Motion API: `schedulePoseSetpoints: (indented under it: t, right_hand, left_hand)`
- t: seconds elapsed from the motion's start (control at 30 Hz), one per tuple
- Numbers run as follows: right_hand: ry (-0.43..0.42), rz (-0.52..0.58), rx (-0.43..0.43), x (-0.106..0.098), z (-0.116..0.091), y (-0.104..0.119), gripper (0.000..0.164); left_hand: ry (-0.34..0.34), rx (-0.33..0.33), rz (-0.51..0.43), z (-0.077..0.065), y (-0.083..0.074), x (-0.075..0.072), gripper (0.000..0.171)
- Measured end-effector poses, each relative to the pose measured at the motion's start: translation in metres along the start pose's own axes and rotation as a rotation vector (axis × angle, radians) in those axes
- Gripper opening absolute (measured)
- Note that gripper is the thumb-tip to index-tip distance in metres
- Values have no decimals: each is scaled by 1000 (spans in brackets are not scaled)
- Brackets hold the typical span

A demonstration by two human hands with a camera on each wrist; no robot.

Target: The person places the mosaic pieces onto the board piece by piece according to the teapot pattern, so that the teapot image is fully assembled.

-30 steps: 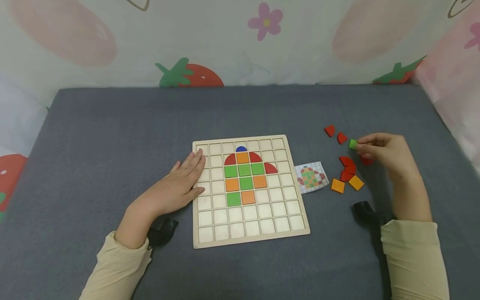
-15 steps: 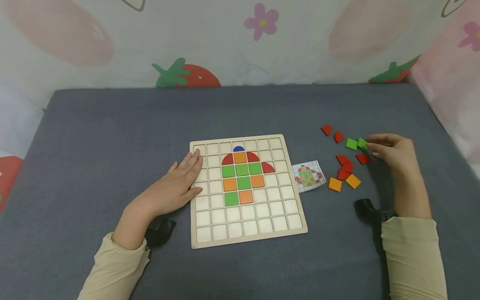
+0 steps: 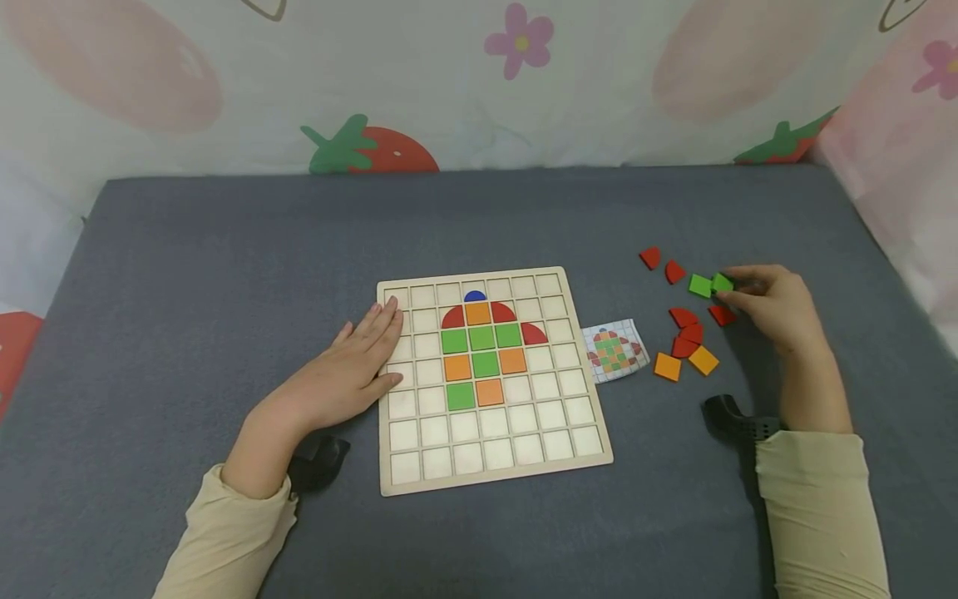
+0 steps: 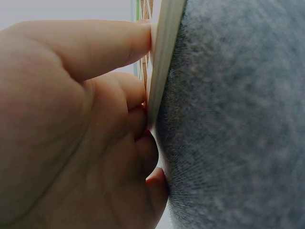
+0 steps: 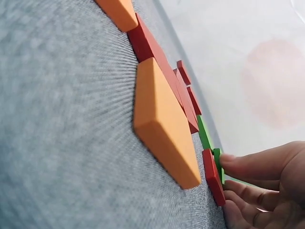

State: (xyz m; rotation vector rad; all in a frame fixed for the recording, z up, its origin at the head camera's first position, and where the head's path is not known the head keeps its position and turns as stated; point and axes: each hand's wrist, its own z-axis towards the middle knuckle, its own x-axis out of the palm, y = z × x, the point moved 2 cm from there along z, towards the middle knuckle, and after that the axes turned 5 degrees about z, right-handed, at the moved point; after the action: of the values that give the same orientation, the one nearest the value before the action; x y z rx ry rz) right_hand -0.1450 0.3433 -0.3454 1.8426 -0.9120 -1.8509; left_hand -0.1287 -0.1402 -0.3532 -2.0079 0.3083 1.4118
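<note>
A person pinched a green square (image 3: 722,284) between the thumb and fingertips of the right hand (image 3: 778,308) at about 2 o'clock from a gridded wooden board (image 3: 524,422), while the left hand (image 3: 333,378) lay flat, fingers straight, over the board's 9 o'clock edge.

The square sat close against a second green tile (image 3: 700,286) at its 9 o'clock, with a red piece (image 3: 722,315) just beyond it at 6 and two orange blocks, one (image 3: 668,367) and another (image 3: 703,361), farther off toward 7. In such tight company, a clean lift straight up seemed wiser than a slide, which could nudge the neighbours. A hold on opposite edges would likely leave the underside free for seating flat in a cell, and steady, light pressure from the left palm looked enough to keep the board from shifting.

A small patterned card (image 3: 617,349) met the board's edge near 3 o'clock. Grey cloth covered the table (image 3: 239,249); at 12 o'clock rose a pale backdrop (image 3: 599,100) printed with strawberries (image 3: 404,151) and a pink flower (image 3: 518,25), and pinkish fabric (image 3: 898,166) hung toward 2.
</note>
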Motion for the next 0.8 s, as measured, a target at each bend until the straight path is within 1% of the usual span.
schedulePoseSetpoints:
  t: [0.13, 0.4, 0.53, 0.67, 0.8]
  right_hand:
    - [-16, -1, 7, 1, 0, 0, 35]
    - [-77, 72, 53, 3, -2, -3, 33]
    - [-88, 122, 19, 3, -2, -5, 28]
    - [-77, 191, -19, 2, -1, -4, 24]
    - [-99, 208, -41, 2, -1, 2, 21]
  left_hand:
    - [-1, 1, 1, 0, 0, 0, 69]
    - [-4, 0, 5, 0, 2, 1, 68]
    - [-5, 2, 3, 0, 1, 1, 68]
    - [-6, 0, 6, 0, 2, 1, 69]
    - [-7, -1, 5, 0, 1, 1, 69]
